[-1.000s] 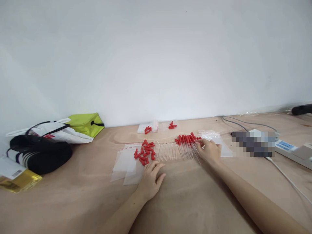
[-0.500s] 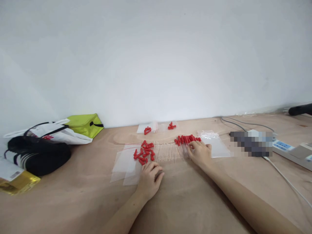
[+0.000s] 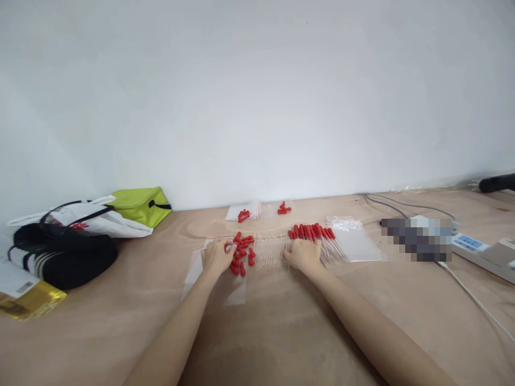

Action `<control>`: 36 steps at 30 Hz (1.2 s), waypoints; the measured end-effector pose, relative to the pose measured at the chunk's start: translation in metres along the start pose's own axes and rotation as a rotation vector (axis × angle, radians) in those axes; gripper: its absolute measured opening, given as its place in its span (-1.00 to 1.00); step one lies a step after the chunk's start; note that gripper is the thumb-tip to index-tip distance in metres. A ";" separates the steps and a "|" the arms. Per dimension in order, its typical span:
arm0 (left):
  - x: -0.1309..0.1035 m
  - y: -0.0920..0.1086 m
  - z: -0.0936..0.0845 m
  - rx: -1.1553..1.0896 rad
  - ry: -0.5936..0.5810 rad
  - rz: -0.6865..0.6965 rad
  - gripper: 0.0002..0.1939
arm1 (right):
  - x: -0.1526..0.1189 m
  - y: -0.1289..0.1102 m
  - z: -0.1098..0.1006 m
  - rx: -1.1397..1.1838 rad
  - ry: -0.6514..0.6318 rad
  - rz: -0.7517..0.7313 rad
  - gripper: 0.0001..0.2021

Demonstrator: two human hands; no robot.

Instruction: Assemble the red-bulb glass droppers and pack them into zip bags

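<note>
My left hand is at the left side of a loose pile of red rubber dropper bulbs, its fingers pinched together on a bulb that they mostly cover. Thin clear glass dropper tubes lie side by side just right of the pile. At the right end of that row, my right hand has its thumb and fingertips closed on a glass tube. Behind and right of this hand lies a fanned row of droppers with red bulbs on their far ends. The palm partly hides their tubes.
Flat clear zip bags lie under the bulb pile, and more bags lie right. Further bulbs rest near the wall. A green bag and a black bag stand left; a power strip with cables lies right.
My left hand has moved forward and left onto the bulb pile. My right hand has left the finished droppers and shifted left to the bare glass tubes.
</note>
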State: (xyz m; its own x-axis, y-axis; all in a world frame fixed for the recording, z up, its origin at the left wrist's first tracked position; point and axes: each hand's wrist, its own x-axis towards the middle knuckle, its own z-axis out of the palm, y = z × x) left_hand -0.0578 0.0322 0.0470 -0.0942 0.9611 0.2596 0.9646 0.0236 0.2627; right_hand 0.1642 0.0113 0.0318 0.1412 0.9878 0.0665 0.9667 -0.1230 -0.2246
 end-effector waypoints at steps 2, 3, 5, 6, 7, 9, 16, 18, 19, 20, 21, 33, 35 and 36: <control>0.006 0.000 0.005 -0.012 -0.014 -0.020 -0.85 | 0.000 -0.001 0.000 0.008 -0.005 0.000 -0.74; 0.009 0.000 0.007 -0.021 -0.016 -0.029 -0.86 | -0.001 -0.001 0.000 0.011 -0.007 0.000 -0.75; 0.011 0.001 0.007 -0.050 -0.010 -0.040 -0.88 | -0.001 0.000 -0.001 0.016 -0.012 0.000 -0.74; 0.010 0.002 0.007 -0.072 -0.004 -0.036 -0.89 | -0.002 0.000 -0.001 0.018 -0.012 -0.002 -0.74; 0.009 0.002 0.005 -0.100 0.004 -0.025 -0.89 | -0.003 0.002 -0.002 0.023 -0.002 -0.008 -0.73; 0.001 0.005 0.002 -0.178 0.013 0.017 -0.88 | -0.006 0.007 -0.002 0.055 0.056 -0.046 -0.74; -0.053 0.025 0.008 -0.640 -0.109 0.249 -0.78 | -0.038 0.040 0.017 0.269 0.334 -0.429 -0.79; -0.068 0.031 0.013 -0.806 -0.178 0.332 -0.75 | -0.049 0.047 0.022 0.282 0.381 -0.523 -0.78; -0.074 0.033 0.016 -0.851 -0.208 0.357 -0.76 | -0.053 0.049 0.023 0.283 0.402 -0.556 -0.78; -0.079 0.035 0.019 -0.877 -0.238 0.370 -0.77 | -0.057 0.050 0.022 0.283 0.418 -0.582 -0.78; -0.083 0.037 0.021 -0.899 -0.259 0.374 -0.78 | -0.061 0.050 0.021 0.285 0.425 -0.602 -0.79; -0.095 0.041 0.025 -1.002 -0.261 0.356 -0.90 | -0.070 0.041 0.016 0.479 0.228 -0.705 -0.86; -0.095 0.042 0.024 -1.029 -0.253 0.354 -0.86 | -0.071 0.041 0.015 0.492 0.220 -0.713 -0.87; -0.095 0.042 0.024 -1.040 -0.253 0.348 -0.86 | -0.071 0.041 0.014 0.496 0.217 -0.713 -0.87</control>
State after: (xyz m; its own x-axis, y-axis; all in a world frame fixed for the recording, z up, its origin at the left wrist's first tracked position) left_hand -0.0023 -0.0517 0.0114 0.3068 0.9016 0.3050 0.2433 -0.3841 0.8907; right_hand 0.1905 -0.0624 0.0042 -0.3717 0.7675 0.5223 0.6441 0.6184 -0.4503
